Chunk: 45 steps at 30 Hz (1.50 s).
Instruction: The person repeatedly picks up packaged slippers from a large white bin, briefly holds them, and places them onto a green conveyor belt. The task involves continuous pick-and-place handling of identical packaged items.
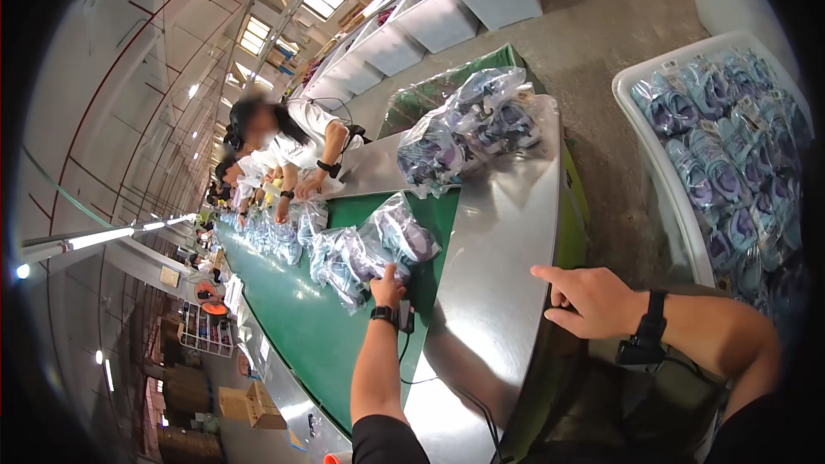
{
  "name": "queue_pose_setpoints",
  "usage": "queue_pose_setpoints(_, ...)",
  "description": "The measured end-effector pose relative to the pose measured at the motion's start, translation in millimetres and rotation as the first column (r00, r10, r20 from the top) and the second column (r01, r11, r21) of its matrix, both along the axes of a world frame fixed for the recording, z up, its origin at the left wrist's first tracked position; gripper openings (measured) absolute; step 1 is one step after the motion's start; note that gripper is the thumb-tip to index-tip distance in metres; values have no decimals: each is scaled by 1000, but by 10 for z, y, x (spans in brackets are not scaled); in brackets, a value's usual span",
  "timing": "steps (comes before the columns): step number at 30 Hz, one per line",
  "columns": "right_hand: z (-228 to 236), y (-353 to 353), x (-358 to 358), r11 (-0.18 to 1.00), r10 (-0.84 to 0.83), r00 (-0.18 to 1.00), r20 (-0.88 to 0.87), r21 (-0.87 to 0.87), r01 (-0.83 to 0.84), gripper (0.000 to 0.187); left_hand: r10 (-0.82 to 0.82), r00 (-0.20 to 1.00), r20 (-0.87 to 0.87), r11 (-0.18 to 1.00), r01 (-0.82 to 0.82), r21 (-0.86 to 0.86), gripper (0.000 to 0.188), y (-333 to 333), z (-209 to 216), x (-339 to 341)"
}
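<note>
My left hand point(388, 290) reaches over the green conveyor belt point(301, 331). Its fingers are closed at the near edge of a clear plastic bag of shoes point(406, 232), pale blue and purple; some fingertips are hidden. More bagged shoes point(339, 262) lie against it on the left. My right hand point(593, 301) is held above the right edge of the metal table point(485, 292). Nothing is in it; the index finger points left and the other fingers are partly bent and apart. Both wrists wear black straps with small devices.
A heap of bagged shoes point(473, 133) rests on the table's far end, beside a plastic-lined green bin point(447, 86). At right stands a white tub point(675, 180) full of bagged shoes. A co-worker point(296, 137) handles bags farther up the belt. White bins point(438, 21) line the back.
</note>
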State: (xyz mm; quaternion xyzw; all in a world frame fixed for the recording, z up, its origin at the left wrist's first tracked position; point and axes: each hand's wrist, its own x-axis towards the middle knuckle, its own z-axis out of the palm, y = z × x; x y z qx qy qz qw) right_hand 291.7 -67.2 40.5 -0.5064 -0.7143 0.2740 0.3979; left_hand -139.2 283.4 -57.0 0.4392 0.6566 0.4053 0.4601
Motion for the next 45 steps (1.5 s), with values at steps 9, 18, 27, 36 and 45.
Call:
queue_pose_setpoints(9,39,-58,-8,1000,28,998,50,-9,-27,61,-264,861,435,957,180,226,50,-1812,331,217)
queue_pose_setpoints(18,-106,-82,-50,999,31,990,139,21,-34,51,-305,793,528,934,357,2,63,-2163,607,2)
queue_pose_setpoints(27,-170,-101,-84,999,-52,998,28,9,52,44,-432,832,348,901,408,144,75,-2196,798,683)
queue_pose_setpoints(36,-457,43,-250,949,-273,935,-225,-225,222,66,-608,713,348,783,610,119,66,-2988,905,1569)
queue_pose_setpoints(45,-424,59,-184,906,-246,910,-333,-413,93,69,-597,762,251,794,605,55,92,-3074,864,1417)
